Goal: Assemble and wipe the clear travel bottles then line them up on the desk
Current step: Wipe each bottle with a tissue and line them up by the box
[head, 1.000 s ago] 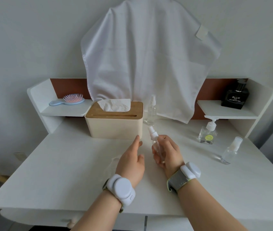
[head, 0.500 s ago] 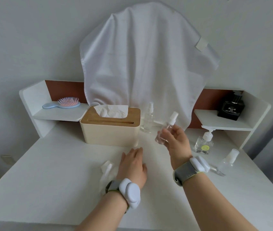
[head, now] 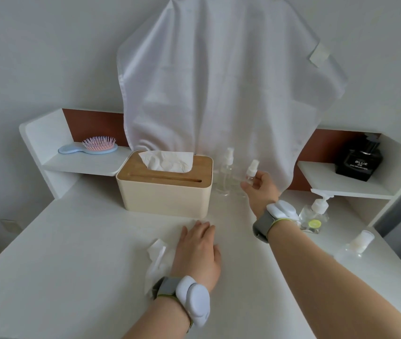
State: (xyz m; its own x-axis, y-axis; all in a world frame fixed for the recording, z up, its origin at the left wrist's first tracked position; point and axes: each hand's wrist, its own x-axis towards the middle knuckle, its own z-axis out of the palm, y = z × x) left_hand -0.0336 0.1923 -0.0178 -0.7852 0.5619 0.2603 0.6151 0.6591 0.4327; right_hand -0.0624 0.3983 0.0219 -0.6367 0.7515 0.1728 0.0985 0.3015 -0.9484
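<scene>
White desk [head: 72, 241] against grey wall [head: 35, 57].

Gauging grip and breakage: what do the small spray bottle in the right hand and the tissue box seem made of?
Small clear spray bottle: see-through, likely plastic, with an opaque white sprayer. Cream tissue box: matte, smooth body, probably plastic; its brown slotted lid shows faint grain, seemingly bamboo or wood.

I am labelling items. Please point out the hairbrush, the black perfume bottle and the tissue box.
hairbrush [head: 99, 144], head view, pink bristles.
black perfume bottle [head: 359, 162], head view, front face.
tissue box [head: 165, 198], head view, front wall.
</scene>
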